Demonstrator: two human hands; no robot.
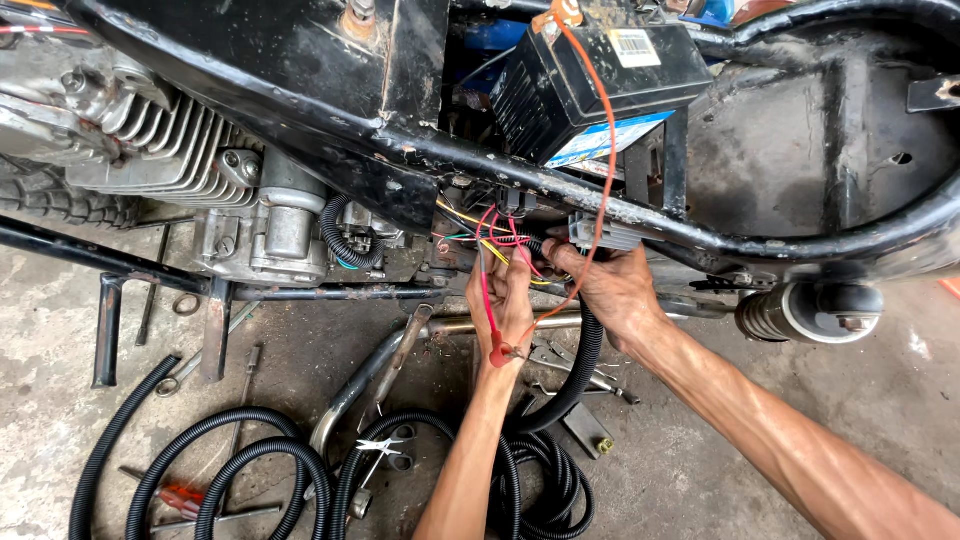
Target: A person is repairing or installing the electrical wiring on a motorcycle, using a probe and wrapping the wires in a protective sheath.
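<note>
Both hands up under the black frame tube (640,215), close together at centre. Left hand (503,300) pinched on a bundle of coloured wires (497,240), a red lead (487,300) trailing to six o'clock. Right hand (610,290) closed around black corrugated conduit (582,360), fingertips near a grey connector (603,233) at twelve o'clock. Wires probably light, limp, easily kinked; best gripped by insulation, not terminals. Black battery box (590,85) at one o'clock: white rectangular barcode sticker on top, blue-and-white label along lower edge.
</note>
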